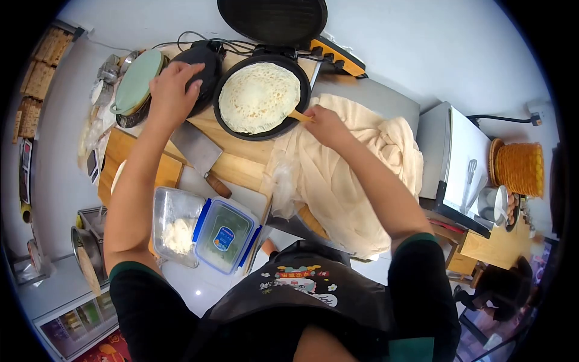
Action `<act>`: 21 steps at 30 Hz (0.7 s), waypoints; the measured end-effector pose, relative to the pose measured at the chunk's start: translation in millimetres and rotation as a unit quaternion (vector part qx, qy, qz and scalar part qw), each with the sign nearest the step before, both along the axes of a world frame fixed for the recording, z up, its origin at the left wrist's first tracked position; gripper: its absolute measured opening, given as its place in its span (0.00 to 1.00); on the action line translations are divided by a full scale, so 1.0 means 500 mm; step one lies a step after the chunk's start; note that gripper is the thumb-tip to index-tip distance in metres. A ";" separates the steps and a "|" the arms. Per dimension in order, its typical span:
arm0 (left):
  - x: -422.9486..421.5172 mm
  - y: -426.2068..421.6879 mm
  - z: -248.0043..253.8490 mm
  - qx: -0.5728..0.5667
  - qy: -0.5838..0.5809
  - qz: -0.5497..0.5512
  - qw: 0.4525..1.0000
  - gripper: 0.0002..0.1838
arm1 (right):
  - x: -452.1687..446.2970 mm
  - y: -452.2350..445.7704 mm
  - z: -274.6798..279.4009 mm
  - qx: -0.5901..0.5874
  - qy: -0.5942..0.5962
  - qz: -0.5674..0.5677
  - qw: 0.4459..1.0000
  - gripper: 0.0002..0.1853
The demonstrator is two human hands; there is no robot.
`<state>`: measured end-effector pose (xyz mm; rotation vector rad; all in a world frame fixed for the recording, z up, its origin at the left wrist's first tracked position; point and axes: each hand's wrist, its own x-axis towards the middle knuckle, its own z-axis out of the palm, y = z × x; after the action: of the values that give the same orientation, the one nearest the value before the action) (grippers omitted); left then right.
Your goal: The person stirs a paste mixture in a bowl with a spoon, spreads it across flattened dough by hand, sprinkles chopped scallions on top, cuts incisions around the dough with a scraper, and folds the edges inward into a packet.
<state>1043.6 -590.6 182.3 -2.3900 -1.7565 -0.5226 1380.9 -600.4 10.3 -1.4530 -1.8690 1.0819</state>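
Observation:
My right hand (325, 125) is closed around a thin wooden spatula (300, 116). The spatula's tip meets the lower right edge of a pale, brown-speckled flatbread (259, 98). That flatbread lies in a round black electric griddle (304, 81), whose lid (272, 21) is raised. Over a second dark round appliance (208, 72) on the left, my left hand (174, 90) has its fingers stretched out with nothing in them. I cannot tell whether it touches the surface.
A cleaver (199, 148) lies on the wooden board below the griddle. Nearer me are a clear container (178, 226) with dough and its blue-edged lid (226, 235). Cream cloth (350, 169) drapes the right side. A green lidded pan (139, 81) stands far left.

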 end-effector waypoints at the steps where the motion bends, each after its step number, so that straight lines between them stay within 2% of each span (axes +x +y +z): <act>1: -0.013 -0.018 -0.010 0.003 -0.013 0.000 1.000 0.17 | -0.026 0.008 0.005 -0.113 0.040 -0.029 0.992 0.12; 2: -0.024 -0.036 -0.015 0.004 -0.024 -0.001 1.000 0.17 | -0.051 0.014 0.006 -0.225 0.080 -0.058 0.969 0.13; 3: -0.030 -0.056 -0.013 -0.006 -0.028 0.018 0.999 0.17 | -0.071 0.020 0.013 -0.282 0.155 -0.090 0.943 0.20; 6: -0.049 -0.107 -0.013 -0.038 -0.076 0.045 0.995 0.17 | -0.108 0.019 0.032 -0.307 0.236 -0.133 0.912 0.19; 11: -0.070 -0.181 -0.005 -0.017 -0.107 0.024 0.994 0.17 | -0.154 0.035 0.051 -0.211 0.134 -0.139 0.958 0.27; 15: -0.075 -0.229 0.010 -0.021 -0.126 0.026 0.991 0.15 | -0.200 0.044 0.059 -0.210 0.117 -0.181 0.954 0.28; 18: -0.076 -0.261 0.018 -0.016 -0.140 0.027 0.990 0.16 | -0.226 0.070 0.021 -0.194 0.096 -0.212 0.953 0.26; 21: -0.075 -0.292 0.022 -0.011 -0.147 0.031 0.989 0.17 | -0.223 0.053 0.007 -0.184 0.221 -0.211 0.934 0.23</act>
<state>1006.1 -736.9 193.5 -2.3627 -1.9521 -0.8919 1269.3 -574.1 13.8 -1.5504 -1.0186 1.4370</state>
